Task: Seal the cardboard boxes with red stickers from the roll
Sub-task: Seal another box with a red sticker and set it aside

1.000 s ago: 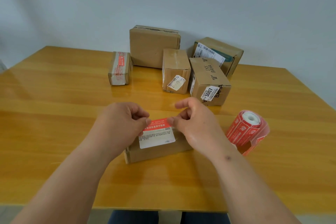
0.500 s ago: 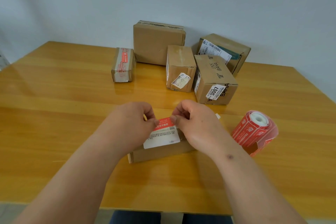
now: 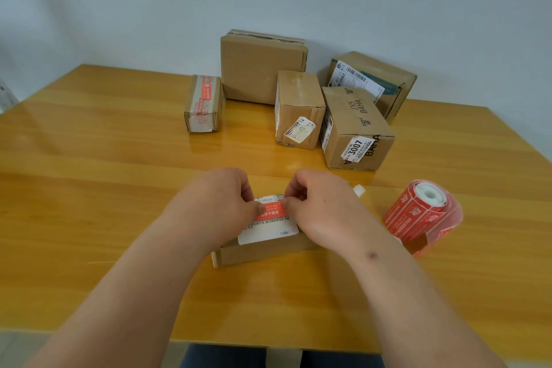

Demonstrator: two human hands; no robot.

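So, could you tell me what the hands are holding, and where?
A red sticker, pinched at its two ends: left hand on the left end, right hand on the right, over the flat box.

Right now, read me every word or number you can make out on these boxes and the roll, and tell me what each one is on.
"3007": white label on the front right box.
"BAHA": printed on that box's front.
"JNS BAHA": printed on its top.
Red sticker on the near box, sticker roll, shipping labels elsewhere: print too small or blurred to read.
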